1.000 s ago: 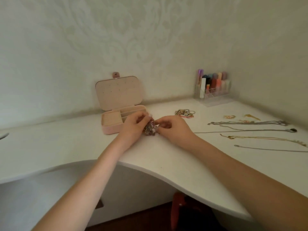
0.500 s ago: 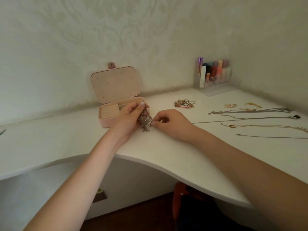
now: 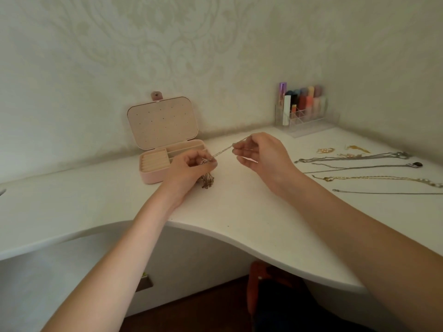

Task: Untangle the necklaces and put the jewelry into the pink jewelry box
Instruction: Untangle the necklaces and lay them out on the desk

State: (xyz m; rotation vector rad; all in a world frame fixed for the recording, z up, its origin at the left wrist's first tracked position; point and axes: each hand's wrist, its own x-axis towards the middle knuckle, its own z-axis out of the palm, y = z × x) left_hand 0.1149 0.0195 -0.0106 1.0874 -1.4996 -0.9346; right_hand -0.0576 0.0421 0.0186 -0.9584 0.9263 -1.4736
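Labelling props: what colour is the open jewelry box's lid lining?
Pale pink, dotted with small holes, on the jewelry box; head view shows it.

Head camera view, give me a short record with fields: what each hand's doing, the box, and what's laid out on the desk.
left hand: grips the tangled clump
right hand: pinches a chain drawn from the clump
pink jewelry box: open, lid upright, behind left hand
straightened necklaces: lying in rows, right side of the desk
organizer: back corner

pale damask-patterned wallpaper meets a curved white desk; dark wooden floor below
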